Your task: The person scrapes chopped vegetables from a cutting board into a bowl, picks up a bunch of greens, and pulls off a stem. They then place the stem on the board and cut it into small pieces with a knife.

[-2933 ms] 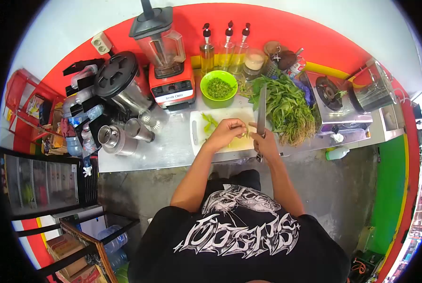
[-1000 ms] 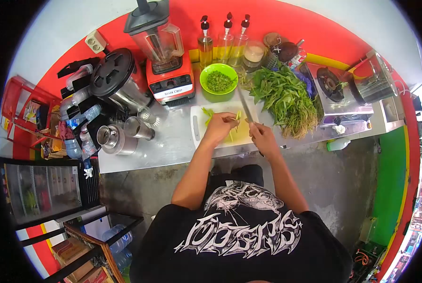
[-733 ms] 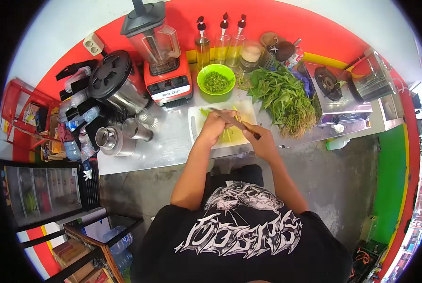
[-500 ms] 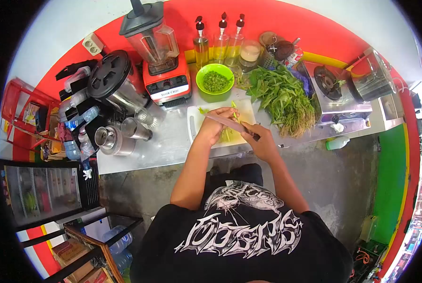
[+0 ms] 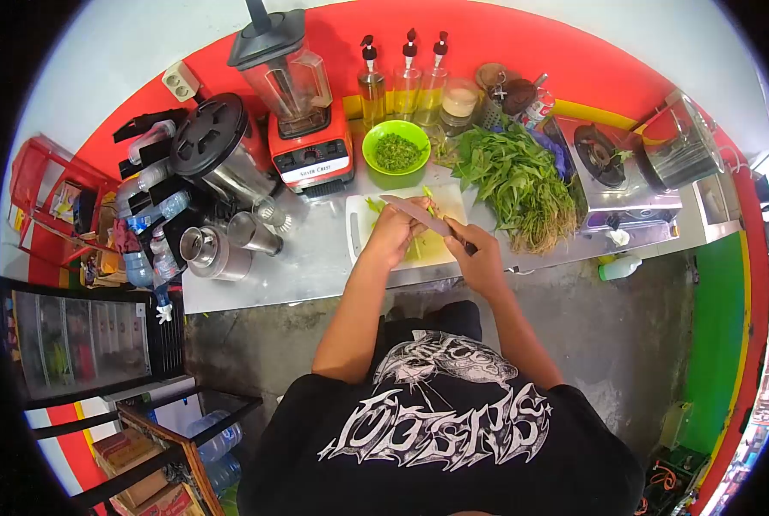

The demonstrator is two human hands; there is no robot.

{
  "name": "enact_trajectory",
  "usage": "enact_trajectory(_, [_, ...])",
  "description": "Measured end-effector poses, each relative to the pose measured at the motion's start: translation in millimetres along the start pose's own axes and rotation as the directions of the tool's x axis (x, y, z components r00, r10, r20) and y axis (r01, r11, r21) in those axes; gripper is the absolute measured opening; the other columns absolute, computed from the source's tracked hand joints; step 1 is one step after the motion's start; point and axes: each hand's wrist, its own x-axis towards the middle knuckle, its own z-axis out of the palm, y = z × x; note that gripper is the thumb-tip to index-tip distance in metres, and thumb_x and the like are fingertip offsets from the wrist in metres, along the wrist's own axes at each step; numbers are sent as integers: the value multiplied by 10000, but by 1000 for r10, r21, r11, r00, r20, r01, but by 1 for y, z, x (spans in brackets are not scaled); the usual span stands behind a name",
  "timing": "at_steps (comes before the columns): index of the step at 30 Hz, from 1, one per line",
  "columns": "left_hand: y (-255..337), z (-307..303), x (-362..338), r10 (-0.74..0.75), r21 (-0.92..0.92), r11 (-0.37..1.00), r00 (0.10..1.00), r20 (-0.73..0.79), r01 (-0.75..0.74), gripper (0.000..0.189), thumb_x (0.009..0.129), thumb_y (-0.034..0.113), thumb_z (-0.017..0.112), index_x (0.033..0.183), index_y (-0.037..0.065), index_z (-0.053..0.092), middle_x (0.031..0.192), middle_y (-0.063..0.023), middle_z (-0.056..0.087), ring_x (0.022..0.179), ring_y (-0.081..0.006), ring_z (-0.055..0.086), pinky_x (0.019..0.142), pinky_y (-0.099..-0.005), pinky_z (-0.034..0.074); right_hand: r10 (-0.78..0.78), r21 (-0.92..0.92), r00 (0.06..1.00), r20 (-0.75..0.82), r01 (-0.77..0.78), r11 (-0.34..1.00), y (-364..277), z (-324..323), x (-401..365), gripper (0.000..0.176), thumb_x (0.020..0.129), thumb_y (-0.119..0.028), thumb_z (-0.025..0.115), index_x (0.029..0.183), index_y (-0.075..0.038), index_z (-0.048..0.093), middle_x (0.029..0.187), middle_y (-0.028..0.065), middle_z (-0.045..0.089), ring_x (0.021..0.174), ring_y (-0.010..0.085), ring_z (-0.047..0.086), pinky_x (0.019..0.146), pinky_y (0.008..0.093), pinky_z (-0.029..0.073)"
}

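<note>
My right hand (image 5: pixel 481 258) is wrapped round the dark handle of a knife (image 5: pixel 416 214), whose blade points up and left across my left hand. My left hand (image 5: pixel 391 234) is closed on a light green stem (image 5: pixel 430 203), partly hidden behind the blade and fingers. Both hands are above a white cutting board (image 5: pixel 355 225), with pale green pieces (image 5: pixel 425 250) on it. Beyond the board stands a bright green bowl (image 5: pixel 396 180) of chopped greens (image 5: pixel 397 152). Right of the board lies a bunch of leafy greens (image 5: pixel 509 172) with roots.
A red blender (image 5: pixel 312 156), pump bottles (image 5: pixel 407 82) and a jar (image 5: pixel 459 103) line the back of the metal table (image 5: pixel 303 258). Steel containers (image 5: pixel 217 252) stand at left. A gas stove (image 5: pixel 630 205) is at right, and a bottle (image 5: pixel 619 267) lies on the floor.
The view has shifted slightly, so the whole scene sits a little lower and to the right. My hands keep the same grips, with the knife still across the left hand.
</note>
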Motion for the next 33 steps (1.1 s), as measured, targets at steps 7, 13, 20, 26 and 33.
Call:
enact_trajectory(7, [4,6,-12,-20,-11,1000,1000,25,20,160,1004,163,592,1043,26,667,970,-71,709,884,-125,690,794,-232,579,29,15,998,-57,-28,999,-3,0,-6,356,896,-115,721,1239,-24,690,768,84,591,669,162,515,635,313,430])
enact_trajectory(13, [-6,3,-12,15,-93,996,1000,-3,-15,158,1008,152,575,1029,23,665,963,-65,700,860,-111,670,760,-234,561,37,-2,999,0,-37,999,-12,-11,-8,353,893,-118,722,1234,-29,694,766,82,595,662,161,515,634,315,431])
enact_trajectory(20, [-1,3,-31,51,-107,993,998,-21,-53,190,1010,178,587,1020,-2,645,970,-86,686,876,-156,659,805,-286,558,-31,-24,997,72,33,999,-12,5,-7,362,888,-151,736,1222,-17,694,756,108,577,651,191,524,632,323,438])
enact_trajectory(26, [2,-5,-38,76,-160,983,995,-68,-86,168,1006,158,579,1016,0,637,984,-115,691,956,-192,665,881,-298,555,-23,-40,996,82,26,999,-19,13,-7,367,880,-140,735,1219,-5,691,754,108,574,650,193,520,628,319,435])
enact_trajectory(33, [4,-4,-35,65,-146,987,996,-67,-74,162,1009,146,559,1035,8,639,1039,-143,707,989,-200,678,912,-309,556,-26,-33,999,46,27,999,-13,16,-6,364,883,-130,732,1223,-8,692,743,99,557,645,183,506,616,322,426])
